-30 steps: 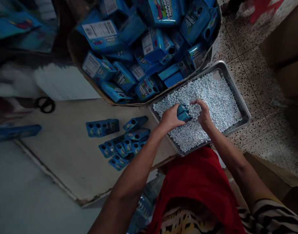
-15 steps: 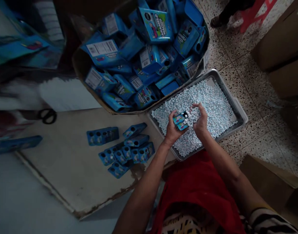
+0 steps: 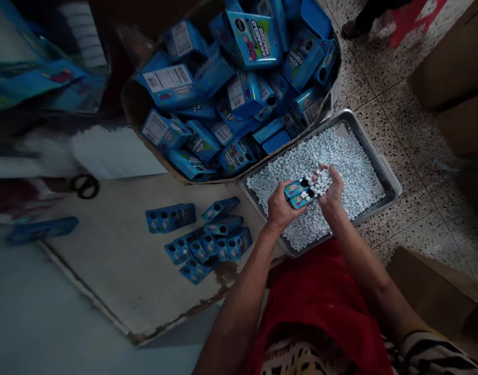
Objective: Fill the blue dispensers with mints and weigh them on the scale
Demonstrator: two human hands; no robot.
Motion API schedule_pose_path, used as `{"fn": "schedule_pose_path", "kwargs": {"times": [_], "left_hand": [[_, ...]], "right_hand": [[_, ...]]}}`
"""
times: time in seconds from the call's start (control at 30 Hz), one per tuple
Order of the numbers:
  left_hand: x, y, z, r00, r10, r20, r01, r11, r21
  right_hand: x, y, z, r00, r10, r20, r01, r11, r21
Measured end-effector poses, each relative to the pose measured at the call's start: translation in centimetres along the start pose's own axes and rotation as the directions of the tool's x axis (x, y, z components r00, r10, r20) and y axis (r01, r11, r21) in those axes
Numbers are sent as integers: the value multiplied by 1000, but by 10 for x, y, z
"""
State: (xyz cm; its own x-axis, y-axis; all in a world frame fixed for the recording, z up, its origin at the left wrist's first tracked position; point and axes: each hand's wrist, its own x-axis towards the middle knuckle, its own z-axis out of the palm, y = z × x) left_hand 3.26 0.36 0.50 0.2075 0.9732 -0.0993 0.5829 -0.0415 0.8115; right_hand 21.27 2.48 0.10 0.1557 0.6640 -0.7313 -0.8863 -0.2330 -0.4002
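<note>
Apparently at filling step: left hand (image 3: 279, 207) grips two blue printed boxes with round holes (image 3: 293, 189) above grey metal tray (image 3: 370, 153); right hand (image 3: 333, 194), cupped under small white round pellets (image 3: 321, 181), sits beside holes. Next move likely calls for tipping pellets in gently.

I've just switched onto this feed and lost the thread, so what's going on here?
A person's left hand grips a pair of blue boxes over a tray of pale pellets. The right hand, cupped around white pellets, is right up against the boxes' dark openings, where a few pellets sit. More blue boxes stand grouped on the tabletop to the left, and a large carton beside the tray is heaped with others.
</note>
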Motion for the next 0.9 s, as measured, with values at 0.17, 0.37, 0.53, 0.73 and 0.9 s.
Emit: {"fn": "schedule_pose_path", "kwargs": {"times": [0.17, 0.37, 0.53, 0.73, 0.9], "left_hand": [[10, -1, -18, 992, -25, -121, 37, 994, 101], [8, -6, -12, 998, -12, -56, 13, 1000, 12], [10, -4, 0, 999, 29, -39, -31, 997, -65], [13, 1, 5, 999, 13, -49, -15, 999, -47], [14, 4, 9, 998, -8, -67, 4, 999, -51]], "right_hand": [[1, -21, -1, 979, 200, 49, -205, 969, 136], [-9, -29, 6, 977, 139, 159, -152, 986, 71], [-19, -37, 18, 976, 4, 219, 11, 998, -67], [-31, -39, 34, 951, -123, 282, 177, 968, -176], [-36, -37, 40, 901, -217, 375, 308, 929, -204]]}}
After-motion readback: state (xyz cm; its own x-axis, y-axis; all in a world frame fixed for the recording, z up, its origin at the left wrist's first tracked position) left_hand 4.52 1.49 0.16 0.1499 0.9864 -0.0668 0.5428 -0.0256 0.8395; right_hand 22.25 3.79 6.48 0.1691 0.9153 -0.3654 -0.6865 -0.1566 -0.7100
